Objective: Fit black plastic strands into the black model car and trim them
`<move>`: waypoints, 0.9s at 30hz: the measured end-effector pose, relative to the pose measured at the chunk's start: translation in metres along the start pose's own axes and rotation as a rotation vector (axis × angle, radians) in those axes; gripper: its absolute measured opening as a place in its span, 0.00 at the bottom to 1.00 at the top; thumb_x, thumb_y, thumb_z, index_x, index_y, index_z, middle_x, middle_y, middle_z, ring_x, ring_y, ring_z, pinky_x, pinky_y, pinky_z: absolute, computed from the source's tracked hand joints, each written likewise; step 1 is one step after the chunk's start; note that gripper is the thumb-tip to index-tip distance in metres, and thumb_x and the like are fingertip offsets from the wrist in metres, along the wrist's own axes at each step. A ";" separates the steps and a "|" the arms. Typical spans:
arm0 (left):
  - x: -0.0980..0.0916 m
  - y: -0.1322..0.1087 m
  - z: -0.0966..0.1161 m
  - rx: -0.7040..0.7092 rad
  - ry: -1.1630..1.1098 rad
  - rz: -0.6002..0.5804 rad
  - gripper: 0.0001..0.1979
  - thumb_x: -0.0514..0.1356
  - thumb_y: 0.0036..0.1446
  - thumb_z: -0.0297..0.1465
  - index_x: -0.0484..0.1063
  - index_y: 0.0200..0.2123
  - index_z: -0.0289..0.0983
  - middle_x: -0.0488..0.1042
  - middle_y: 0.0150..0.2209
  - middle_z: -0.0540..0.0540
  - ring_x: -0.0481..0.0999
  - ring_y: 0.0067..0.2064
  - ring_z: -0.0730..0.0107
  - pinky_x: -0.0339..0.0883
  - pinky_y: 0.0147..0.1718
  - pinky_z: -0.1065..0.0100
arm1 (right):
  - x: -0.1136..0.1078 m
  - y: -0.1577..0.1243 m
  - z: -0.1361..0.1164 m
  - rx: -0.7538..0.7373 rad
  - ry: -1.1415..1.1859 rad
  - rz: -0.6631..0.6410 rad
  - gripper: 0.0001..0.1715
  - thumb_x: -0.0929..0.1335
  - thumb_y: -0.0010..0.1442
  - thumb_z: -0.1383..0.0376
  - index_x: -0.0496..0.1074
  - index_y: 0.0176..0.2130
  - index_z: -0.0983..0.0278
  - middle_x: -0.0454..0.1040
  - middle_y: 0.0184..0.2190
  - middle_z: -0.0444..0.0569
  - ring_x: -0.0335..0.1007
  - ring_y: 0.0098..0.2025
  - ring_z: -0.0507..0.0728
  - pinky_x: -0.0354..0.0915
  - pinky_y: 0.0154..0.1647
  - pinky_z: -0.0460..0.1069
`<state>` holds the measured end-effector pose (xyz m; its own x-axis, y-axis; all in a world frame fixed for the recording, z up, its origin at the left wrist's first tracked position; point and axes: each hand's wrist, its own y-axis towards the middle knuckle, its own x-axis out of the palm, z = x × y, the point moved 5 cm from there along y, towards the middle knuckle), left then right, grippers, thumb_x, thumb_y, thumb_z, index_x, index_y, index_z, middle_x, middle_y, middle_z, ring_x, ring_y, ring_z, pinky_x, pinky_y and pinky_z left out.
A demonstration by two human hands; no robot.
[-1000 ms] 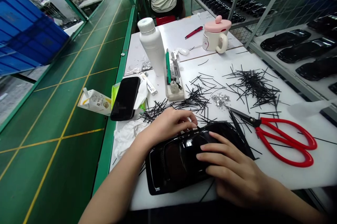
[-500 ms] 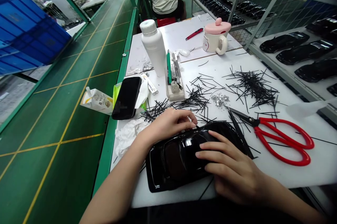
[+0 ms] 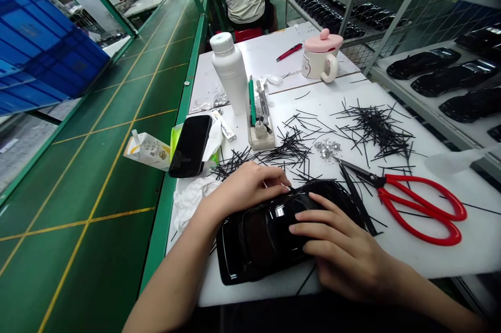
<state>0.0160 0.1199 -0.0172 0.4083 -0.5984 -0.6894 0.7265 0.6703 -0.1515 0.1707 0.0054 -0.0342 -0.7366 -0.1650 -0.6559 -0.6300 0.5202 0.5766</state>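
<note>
A glossy black model car body [image 3: 250, 241] lies on the white table in front of me, tilted a little. My right hand [image 3: 344, 249] rests over its near side, fingers spread across the roof and bonnet area; the thumb is hidden, and the hand grips the body. At the far side edge, my left hand [image 3: 254, 187] has its thumb and forefinger pinched together against the car. What sits between those fingertips is too small to make out. Just beyond the car lie many thin black strips [image 3: 287, 147] and a small heap of silvery bits [image 3: 327, 149].
Red-handled scissors [image 3: 422, 207] lie to the right. Another pile of black strips [image 3: 378, 127] is behind them. A phone [image 3: 191, 145], white bottle [image 3: 230, 72], tool holder [image 3: 261, 140] and lidded mug [image 3: 321, 56] stand around. Racks of black car bodies [image 3: 450, 77] flank the right side.
The fingertips of my left hand have shifted slightly left along the car's far edge. My right hand and the car stay almost still; the view has moved slightly.
</note>
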 end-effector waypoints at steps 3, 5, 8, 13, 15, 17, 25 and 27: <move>0.001 0.000 0.000 -0.011 0.002 0.022 0.05 0.61 0.63 0.30 0.77 0.37 0.36 0.78 0.29 0.52 0.76 0.31 0.77 0.61 0.34 0.77 | 0.000 0.000 0.000 0.001 0.000 0.003 0.15 0.64 0.55 0.78 0.68 0.44 0.71 0.74 0.51 0.56 0.61 0.60 0.63 0.50 0.68 0.70; 0.002 0.000 0.000 -0.022 -0.004 0.031 0.05 0.61 0.63 0.29 0.78 0.37 0.36 0.79 0.29 0.53 0.76 0.31 0.78 0.61 0.34 0.78 | 0.000 0.001 0.000 0.001 -0.007 0.001 0.14 0.64 0.55 0.78 0.68 0.43 0.71 0.74 0.51 0.56 0.61 0.60 0.63 0.50 0.68 0.70; 0.003 0.001 -0.001 -0.035 -0.007 0.040 0.05 0.60 0.63 0.29 0.78 0.38 0.38 0.79 0.29 0.53 0.76 0.31 0.78 0.61 0.34 0.77 | -0.001 0.002 0.000 -0.001 -0.022 0.004 0.14 0.63 0.56 0.77 0.68 0.43 0.71 0.75 0.51 0.56 0.62 0.60 0.64 0.51 0.68 0.70; 0.005 0.003 -0.004 -0.023 0.003 0.054 0.06 0.59 0.64 0.30 0.77 0.38 0.38 0.79 0.30 0.53 0.77 0.32 0.77 0.62 0.35 0.77 | -0.002 0.002 -0.001 -0.001 -0.045 0.022 0.15 0.63 0.55 0.77 0.68 0.43 0.70 0.76 0.50 0.56 0.64 0.59 0.64 0.54 0.67 0.70; 0.005 0.002 -0.004 -0.006 0.021 0.049 0.06 0.59 0.65 0.31 0.76 0.38 0.38 0.79 0.31 0.52 0.76 0.32 0.76 0.62 0.34 0.77 | -0.002 0.002 -0.001 0.000 -0.051 0.025 0.15 0.63 0.55 0.77 0.68 0.43 0.69 0.76 0.49 0.56 0.65 0.59 0.64 0.55 0.66 0.70; 0.005 0.001 -0.003 0.015 0.041 0.041 0.07 0.58 0.65 0.31 0.76 0.39 0.38 0.79 0.31 0.51 0.76 0.32 0.76 0.61 0.34 0.76 | -0.002 0.002 -0.001 0.003 -0.052 0.028 0.15 0.63 0.55 0.77 0.68 0.43 0.69 0.76 0.49 0.56 0.65 0.59 0.64 0.55 0.66 0.70; 0.003 0.000 0.000 0.032 0.028 0.013 0.08 0.57 0.65 0.31 0.76 0.38 0.37 0.78 0.32 0.50 0.76 0.33 0.75 0.61 0.35 0.76 | -0.002 0.003 -0.001 -0.003 -0.039 0.022 0.15 0.63 0.55 0.77 0.68 0.43 0.70 0.76 0.49 0.56 0.65 0.59 0.64 0.54 0.67 0.70; 0.004 0.000 -0.001 0.010 0.019 0.015 0.07 0.58 0.65 0.31 0.76 0.38 0.37 0.79 0.32 0.51 0.76 0.33 0.75 0.61 0.35 0.76 | -0.002 0.002 -0.001 0.001 -0.044 0.018 0.14 0.63 0.55 0.77 0.68 0.43 0.69 0.76 0.50 0.56 0.65 0.59 0.64 0.54 0.67 0.70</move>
<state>0.0170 0.1184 -0.0206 0.4085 -0.5801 -0.7047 0.7263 0.6742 -0.1340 0.1707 0.0063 -0.0309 -0.7365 -0.1187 -0.6660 -0.6164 0.5234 0.5884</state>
